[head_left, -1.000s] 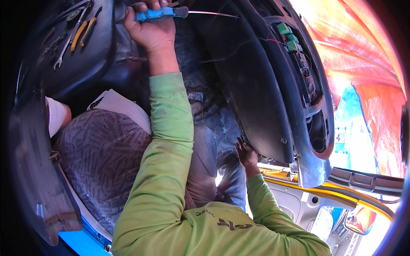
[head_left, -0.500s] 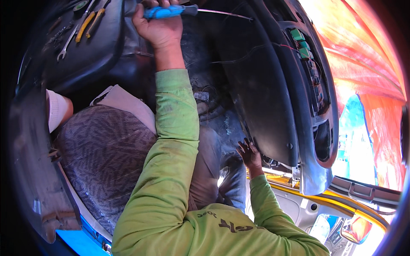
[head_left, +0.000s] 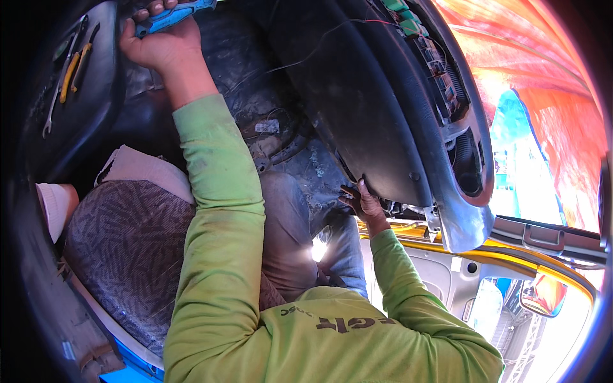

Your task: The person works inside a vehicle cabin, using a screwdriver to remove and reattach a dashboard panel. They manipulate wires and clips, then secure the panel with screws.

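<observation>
At the upper left, my left hand (head_left: 163,45) is closed around the blue handle of a screwdriver (head_left: 175,16). Its shaft lies outside the picture. My right hand (head_left: 368,205) is at the lower corner of a large black dashboard panel (head_left: 357,121). The thumb points up against the panel's edge, and the fingers stretch out apart from it, partly in shadow. Close by that hand, a gap below the panel shows some wiring and fittings (head_left: 399,207).
A combination wrench (head_left: 54,105) and yellow-handled pliers (head_left: 69,78) lie on a black seat at the left. A patterned seat cushion (head_left: 128,255) is beside my leg. A thin loose wire (head_left: 306,57) runs to green relays (head_left: 408,22) in the open dashboard top. The yellow-edged door (head_left: 447,274) is at the lower right.
My view has shifted, so the dashboard and tools sit farther left. The screwdriver's shaft has left the picture. The fingers of my right hand were more spread before; its thumb now points up along the panel edge.
</observation>
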Motion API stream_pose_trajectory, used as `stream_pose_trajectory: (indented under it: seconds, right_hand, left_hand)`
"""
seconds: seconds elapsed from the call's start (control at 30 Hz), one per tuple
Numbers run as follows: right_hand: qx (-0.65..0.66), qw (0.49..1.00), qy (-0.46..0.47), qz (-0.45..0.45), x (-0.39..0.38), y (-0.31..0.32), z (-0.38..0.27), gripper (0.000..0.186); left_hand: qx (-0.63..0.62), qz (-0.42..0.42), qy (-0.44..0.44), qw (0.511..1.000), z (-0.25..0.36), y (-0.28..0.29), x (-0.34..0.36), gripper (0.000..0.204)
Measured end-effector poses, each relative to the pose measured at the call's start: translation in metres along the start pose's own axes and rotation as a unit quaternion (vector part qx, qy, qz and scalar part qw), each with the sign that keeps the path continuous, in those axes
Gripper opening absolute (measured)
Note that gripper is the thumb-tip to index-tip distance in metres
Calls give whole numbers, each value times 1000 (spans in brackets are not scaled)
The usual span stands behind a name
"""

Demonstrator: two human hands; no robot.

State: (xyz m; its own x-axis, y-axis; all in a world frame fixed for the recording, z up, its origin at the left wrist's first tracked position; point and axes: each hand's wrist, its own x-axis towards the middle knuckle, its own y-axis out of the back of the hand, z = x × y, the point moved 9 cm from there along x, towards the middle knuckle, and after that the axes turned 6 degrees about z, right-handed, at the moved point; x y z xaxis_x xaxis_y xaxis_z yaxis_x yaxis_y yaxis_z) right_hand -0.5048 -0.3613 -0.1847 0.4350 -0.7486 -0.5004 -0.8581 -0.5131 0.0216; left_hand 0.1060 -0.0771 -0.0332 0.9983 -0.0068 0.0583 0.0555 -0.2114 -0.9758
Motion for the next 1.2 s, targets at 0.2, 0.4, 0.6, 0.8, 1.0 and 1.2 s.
stream_pose_trajectory:
  seconds: [0.2, 0.4, 0.6, 0.8, 1.0, 1.2]
  right_hand:
    - [-38, 985, 148, 75, -32, 13, -24, 95]
    - [-213, 946, 189, 154, -43, 21, -45, 84]
    - [-197, 951, 202, 129, -51, 10, -56, 82]
    - [-219, 929, 266, 136, -58, 4, -73, 72]
    - [-255, 918, 275, 131, -61, 5, -74, 73]
    - [-234, 915, 260, 201, -82, 37, -83, 84]
  left_hand:
    - [76, 245, -94, 962, 11, 35, -13, 38]
    - [-26, -152, -6, 988, 2, -32, -19, 32]
    - [88, 118, -49, 988, 5, 34, 2, 44]
    - [68, 168, -53, 982, 12, 77, 19, 47]
    - [-42, -155, -14, 987, 3, -23, -27, 37]
    - [144, 141, -87, 976, 8, 13, -22, 44]
